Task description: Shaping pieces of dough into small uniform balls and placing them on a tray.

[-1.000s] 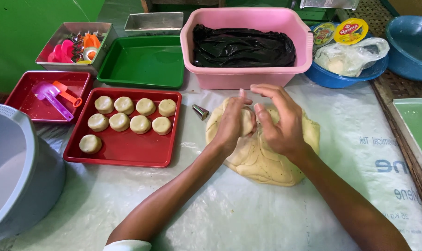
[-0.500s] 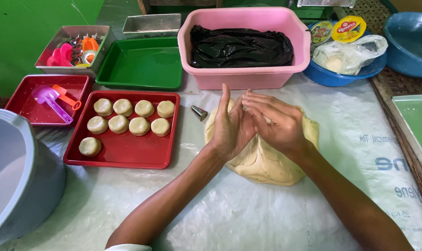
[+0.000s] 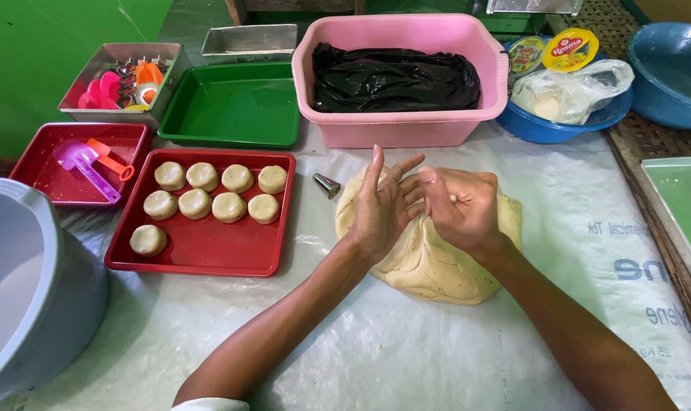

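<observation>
Both hands meet above the dough mound point(image 3: 429, 262): we press our left hand point(image 3: 382, 207), fingers straight, palm to palm against our right hand point(image 3: 461, 204); whether a piece lies between them we cannot tell. Beside the mound, a red tray point(image 3: 201, 251) holds nine dough discs point(image 3: 229, 206); a metal piping tip point(image 3: 327, 185) lies between.

Bare sheet lies near; red tray point(image 3: 201, 259) and pink tub point(image 3: 406, 129) hem the far side.

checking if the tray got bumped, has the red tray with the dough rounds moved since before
No. The red tray lies just left of the metal piping tip, as before.
</observation>
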